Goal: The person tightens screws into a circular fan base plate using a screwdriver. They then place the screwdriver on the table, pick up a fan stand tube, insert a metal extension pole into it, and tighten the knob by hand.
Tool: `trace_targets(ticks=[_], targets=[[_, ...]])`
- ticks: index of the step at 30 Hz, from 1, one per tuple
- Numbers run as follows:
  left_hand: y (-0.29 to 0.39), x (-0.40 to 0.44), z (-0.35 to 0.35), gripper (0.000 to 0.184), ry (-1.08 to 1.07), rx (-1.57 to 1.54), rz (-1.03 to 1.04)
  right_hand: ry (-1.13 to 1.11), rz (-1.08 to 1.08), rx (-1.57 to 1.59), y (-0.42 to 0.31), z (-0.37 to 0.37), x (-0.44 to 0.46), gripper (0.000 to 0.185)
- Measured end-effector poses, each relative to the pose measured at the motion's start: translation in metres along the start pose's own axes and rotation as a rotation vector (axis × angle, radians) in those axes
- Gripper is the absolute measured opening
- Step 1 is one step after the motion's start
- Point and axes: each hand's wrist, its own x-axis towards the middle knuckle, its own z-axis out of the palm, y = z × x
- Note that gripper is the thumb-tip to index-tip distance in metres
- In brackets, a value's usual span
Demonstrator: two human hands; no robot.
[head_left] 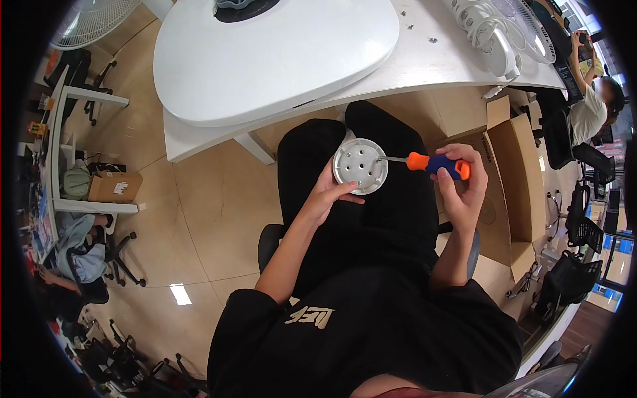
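while held crosswise, the screwdriver [419,162] points left.

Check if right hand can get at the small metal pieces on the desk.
Probably not freely: the right hand grips the screwdriver. Otherwise the way to the metal pieces looks open.

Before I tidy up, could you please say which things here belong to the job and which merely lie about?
Job:
round white part, in the left hand
screwdriver, in the right hand
probably the small metal bits

Apparently lying about:
open cardboard box
smaller brown box
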Motion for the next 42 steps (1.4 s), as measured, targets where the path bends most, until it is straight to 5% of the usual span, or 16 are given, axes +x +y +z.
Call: trace_targets(ticks=[42], targets=[[-0.004,0.002,-0.002,0.074,0.037,-0.022,-0.003,0.224,0.487,0.332,0.037,-0.009,0.011,0.019]])
